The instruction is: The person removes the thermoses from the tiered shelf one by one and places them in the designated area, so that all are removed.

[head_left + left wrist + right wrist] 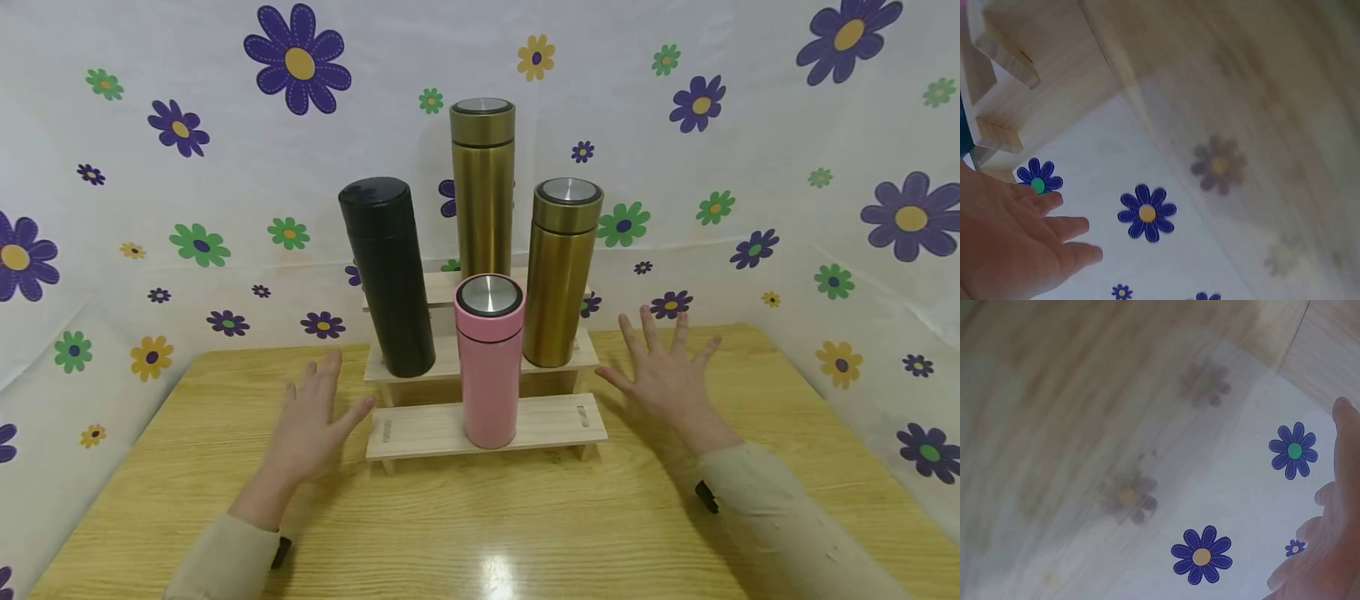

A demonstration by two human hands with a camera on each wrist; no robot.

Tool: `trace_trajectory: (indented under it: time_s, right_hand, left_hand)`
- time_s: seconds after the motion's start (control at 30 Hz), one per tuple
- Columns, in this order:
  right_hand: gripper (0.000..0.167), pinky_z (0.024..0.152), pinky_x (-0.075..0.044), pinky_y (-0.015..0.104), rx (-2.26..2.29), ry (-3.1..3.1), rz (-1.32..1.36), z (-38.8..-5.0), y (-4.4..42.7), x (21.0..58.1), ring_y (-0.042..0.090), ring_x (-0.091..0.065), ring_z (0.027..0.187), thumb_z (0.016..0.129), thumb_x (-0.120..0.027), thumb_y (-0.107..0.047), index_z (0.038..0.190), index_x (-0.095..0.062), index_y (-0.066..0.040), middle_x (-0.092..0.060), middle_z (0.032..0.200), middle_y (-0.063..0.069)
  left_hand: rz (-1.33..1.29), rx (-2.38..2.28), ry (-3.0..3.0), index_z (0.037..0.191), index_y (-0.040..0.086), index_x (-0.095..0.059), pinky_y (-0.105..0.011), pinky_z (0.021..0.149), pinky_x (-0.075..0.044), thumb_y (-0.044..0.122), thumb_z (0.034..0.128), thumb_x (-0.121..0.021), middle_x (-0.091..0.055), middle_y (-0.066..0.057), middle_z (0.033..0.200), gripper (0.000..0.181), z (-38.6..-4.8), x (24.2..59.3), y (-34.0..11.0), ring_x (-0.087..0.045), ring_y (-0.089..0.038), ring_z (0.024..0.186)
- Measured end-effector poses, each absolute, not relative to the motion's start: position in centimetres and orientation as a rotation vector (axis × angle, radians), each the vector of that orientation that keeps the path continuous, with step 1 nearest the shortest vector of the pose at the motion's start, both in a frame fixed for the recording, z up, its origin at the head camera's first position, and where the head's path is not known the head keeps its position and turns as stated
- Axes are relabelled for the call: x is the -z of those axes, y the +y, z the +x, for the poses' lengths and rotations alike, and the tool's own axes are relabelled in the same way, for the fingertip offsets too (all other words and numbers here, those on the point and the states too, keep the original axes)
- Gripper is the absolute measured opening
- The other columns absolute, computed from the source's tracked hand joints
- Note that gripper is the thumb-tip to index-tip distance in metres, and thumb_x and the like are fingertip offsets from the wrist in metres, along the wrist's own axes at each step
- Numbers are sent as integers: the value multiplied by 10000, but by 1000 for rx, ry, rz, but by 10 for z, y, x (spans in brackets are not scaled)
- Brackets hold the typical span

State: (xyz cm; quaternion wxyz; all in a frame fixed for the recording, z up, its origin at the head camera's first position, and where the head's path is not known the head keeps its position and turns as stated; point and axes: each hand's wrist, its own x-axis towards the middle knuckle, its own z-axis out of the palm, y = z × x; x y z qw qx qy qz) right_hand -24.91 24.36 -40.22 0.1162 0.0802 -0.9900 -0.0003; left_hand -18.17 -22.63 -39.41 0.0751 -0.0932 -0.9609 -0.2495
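Plainly, only the head view is showing everything on the wooden stand (420,429): the pink bottle (491,379) is standing mid-length on its front step, the black bottle (390,287) and the shorter-looking gold bottle (561,279) are occupying the left and right of its middle step, and the rear gold bottle (483,204) is rising behind them. The left wrist view is adding the stand's blocky legs (999,134), and both wrist views are showing the flowered cloth (382,50) mirrored blurrily in the desk (450,517). Pale, grained planks are forming the stand; all four bottles are keeping a slim cylinder shape, the gold ones gleaming like brushed metal. My left grip (309,429) is extending its fingers just left of the stand, thumb apart; my right grip (667,375) is fanning wide just right of it. Both are holding nothing; I cannot tell whether either thumb is touching the wood.
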Motion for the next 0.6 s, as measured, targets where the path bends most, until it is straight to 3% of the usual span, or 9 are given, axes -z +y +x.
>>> trace_trajectory:
  time_s: [0.23, 0.6]
  right_hand:
    - [915, 867, 206, 777, -18, -2913, 239, -250, 242, 403, 498, 242, 1316, 866, -274, -776, 1552, -96, -197, -14, 1583, 170]
    - [912, 882, 163, 799, -12, -2926, 241, -250, 243, 402, 502, 231, 1321, 872, -278, -767, 1551, -86, -189, -4, 1581, 179]
  left_hand:
    - [-377, 1166, -2922, 1543, 134, 24, -562, 1138, 8, 510, 964, -478, -17, -148, 1589, 854, -176, 402, -218, -6, -373, 1436]
    - [-425, 994, -3003, 1527, 93, 85, -559, 1140, -43, 623, 880, -536, 30, -177, 1580, 1042, -173, 408, -211, 14, -360, 1438]
